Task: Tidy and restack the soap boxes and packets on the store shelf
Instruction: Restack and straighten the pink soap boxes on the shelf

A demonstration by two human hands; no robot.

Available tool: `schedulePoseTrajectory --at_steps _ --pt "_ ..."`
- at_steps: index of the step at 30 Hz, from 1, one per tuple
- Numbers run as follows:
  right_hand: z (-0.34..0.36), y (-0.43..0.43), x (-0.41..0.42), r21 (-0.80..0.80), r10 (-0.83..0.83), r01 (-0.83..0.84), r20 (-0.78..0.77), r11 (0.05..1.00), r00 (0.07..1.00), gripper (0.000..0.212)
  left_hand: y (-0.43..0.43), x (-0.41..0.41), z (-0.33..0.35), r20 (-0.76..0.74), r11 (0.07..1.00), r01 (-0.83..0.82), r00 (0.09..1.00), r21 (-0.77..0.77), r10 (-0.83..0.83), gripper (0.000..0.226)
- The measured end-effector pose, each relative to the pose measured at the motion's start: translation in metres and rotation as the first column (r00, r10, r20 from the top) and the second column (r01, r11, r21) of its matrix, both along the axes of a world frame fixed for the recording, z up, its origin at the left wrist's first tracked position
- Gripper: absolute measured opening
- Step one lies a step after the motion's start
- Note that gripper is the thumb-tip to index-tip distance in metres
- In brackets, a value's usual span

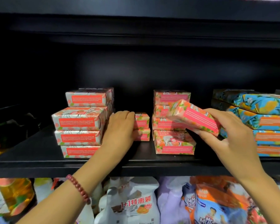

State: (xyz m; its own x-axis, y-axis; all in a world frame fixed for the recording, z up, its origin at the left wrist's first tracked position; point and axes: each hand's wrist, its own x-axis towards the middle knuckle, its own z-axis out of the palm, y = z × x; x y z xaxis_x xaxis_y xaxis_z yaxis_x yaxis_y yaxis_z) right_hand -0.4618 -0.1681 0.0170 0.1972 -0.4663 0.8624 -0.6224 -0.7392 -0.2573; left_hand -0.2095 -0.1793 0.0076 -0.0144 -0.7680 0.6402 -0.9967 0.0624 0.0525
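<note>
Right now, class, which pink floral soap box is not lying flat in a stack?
The tilted pink floral cardboard soap box gripped by the right hand; the rest lie flat, stacked.

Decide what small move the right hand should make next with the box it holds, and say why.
Probably level the tilted pink box in the right hand and set it on the short two-box pile that the left hand touches: the pile matches its pattern and stands lower than the taller pink stack beside it.
</note>
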Motion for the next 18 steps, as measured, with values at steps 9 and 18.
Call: schedulePoseTrajectory --at_steps 9,18 --pt "-0.011 0.001 -0.009 -0.002 0.021 -0.021 0.052 1.000 0.998 0.046 0.007 -0.004 -0.002 0.042 0.994 -0.062 0.997 -0.092 0.066 0.042" --pt "-0.014 -0.006 -0.011 0.004 0.035 -0.035 0.014 0.999 0.999 0.051 0.012 -0.010 0.004 0.006 0.977 -0.132 0.991 -0.166 0.135 0.023"
